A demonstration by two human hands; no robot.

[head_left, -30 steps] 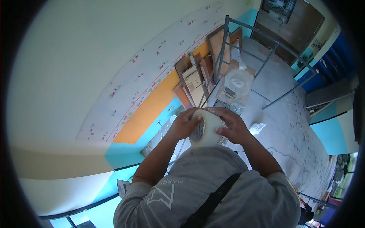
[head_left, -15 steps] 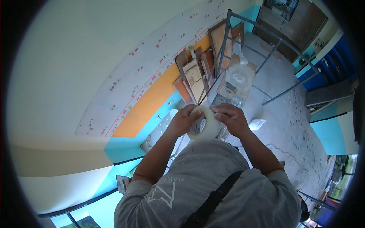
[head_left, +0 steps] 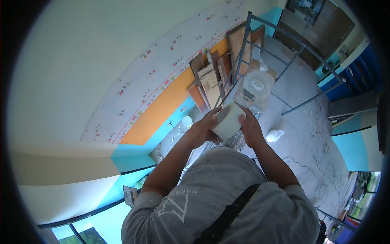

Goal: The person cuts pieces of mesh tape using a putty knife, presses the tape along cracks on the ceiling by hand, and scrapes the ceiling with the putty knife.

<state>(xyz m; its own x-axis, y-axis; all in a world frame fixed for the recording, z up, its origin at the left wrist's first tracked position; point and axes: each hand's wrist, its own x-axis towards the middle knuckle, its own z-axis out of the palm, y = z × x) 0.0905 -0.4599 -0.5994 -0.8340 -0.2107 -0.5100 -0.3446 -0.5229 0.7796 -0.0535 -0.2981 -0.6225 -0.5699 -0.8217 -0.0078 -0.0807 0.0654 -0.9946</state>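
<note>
A wide roll of pale, translucent tape (head_left: 227,125) is held up in front of my body, tilted so its outer band shows. My left hand (head_left: 202,131) grips it from the left, with fingers along its edge and underneath. My right hand (head_left: 252,130) holds it at the upper right, thumb pressed on the band. Below my hands a perforated metal platform (head_left: 236,142) is partly hidden by my arms and body.
A grey scaffold frame (head_left: 302,49) rises ahead around a dusty board (head_left: 254,91) with plastic and tools. Wooden panels (head_left: 209,83) lean on the painted wall at left. A white bucket (head_left: 187,121), a white bag (head_left: 274,135) and cables lie lower down. Blue padded items (head_left: 361,71) stand right.
The tape roll has moved up and turned, so its ring opening is less visible and its band faces the camera. My left hand has shifted round its side, and both hands are higher.
</note>
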